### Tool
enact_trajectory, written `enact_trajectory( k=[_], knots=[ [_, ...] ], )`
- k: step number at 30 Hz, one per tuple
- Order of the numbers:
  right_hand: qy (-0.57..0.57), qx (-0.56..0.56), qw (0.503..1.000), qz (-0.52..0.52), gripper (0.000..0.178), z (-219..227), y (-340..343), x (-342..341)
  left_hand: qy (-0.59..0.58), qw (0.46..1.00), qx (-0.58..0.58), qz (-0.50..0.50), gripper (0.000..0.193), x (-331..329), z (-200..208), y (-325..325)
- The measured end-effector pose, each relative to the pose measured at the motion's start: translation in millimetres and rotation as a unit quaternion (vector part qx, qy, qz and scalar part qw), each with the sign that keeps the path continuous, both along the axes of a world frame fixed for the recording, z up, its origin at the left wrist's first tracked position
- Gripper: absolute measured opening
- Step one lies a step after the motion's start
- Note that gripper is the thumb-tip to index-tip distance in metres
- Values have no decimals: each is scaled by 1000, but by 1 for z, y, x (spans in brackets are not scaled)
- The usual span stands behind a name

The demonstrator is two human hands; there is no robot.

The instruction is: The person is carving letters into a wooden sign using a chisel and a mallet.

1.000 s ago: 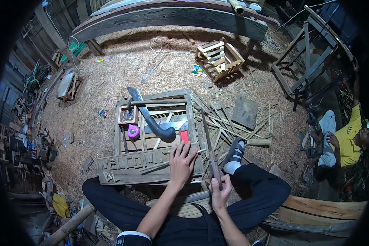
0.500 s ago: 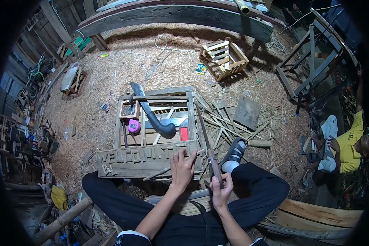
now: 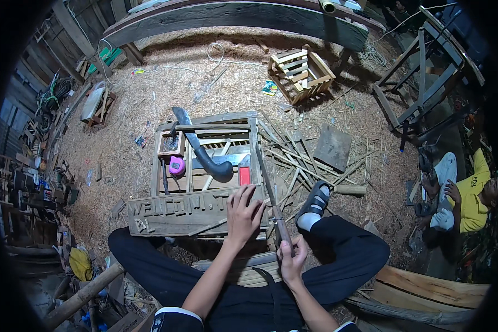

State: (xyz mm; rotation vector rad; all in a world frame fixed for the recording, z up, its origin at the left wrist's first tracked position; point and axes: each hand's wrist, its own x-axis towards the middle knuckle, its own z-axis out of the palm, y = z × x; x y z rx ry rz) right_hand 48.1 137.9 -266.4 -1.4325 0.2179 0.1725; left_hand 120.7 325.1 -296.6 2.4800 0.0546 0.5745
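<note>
My right hand (image 3: 292, 257) is closed round the brown handle of a long, narrow-bladed knife (image 3: 268, 182), which points away along the right edge of the crate top. My left hand (image 3: 243, 218) rests on the right end of a wooden board (image 3: 171, 221), fingers bent and pinching a thin wooden strip (image 3: 268, 201) that reaches toward the blade. Raised letters made of small wood pieces are set along the board. A loose stick (image 3: 208, 227) lies near its lower edge. Beyond the board, a broad curved machete (image 3: 207, 157) with a dark handle lies across the slatted crate (image 3: 253, 133).
On the crate are a pink tape measure (image 3: 177, 165), a try square (image 3: 244, 172) with a red stock, a hammer (image 3: 173, 130) and a small wooden box (image 3: 164, 145). Cut sticks (image 3: 293, 160) litter the right. A slatted box (image 3: 310, 83) stands beyond; someone in yellow (image 3: 473, 193) sits right.
My left hand has shifted slightly away from me and left on the board. The knife is at a slightly different angle in my right hand. The whole view has tilted a little.
</note>
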Motion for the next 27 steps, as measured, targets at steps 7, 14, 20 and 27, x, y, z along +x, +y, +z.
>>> enact_trajectory(
  k=[7,14,20,27],
  knots=[
    [-10,-16,1000,14,37,-8,-8,3,2,1000,-10,-24,15,2,-1,5],
    [-3,-100,993,60,19,12,-10,22,11,1000,-19,-13,14,0,-2,8],
    [-65,-255,960,98,48,34,0,38,5,999,-41,-2,15,2,-2,6],
    [-77,-273,956,75,44,34,7,34,3,1000,-22,-5,15,1,-3,6]
  ],
)
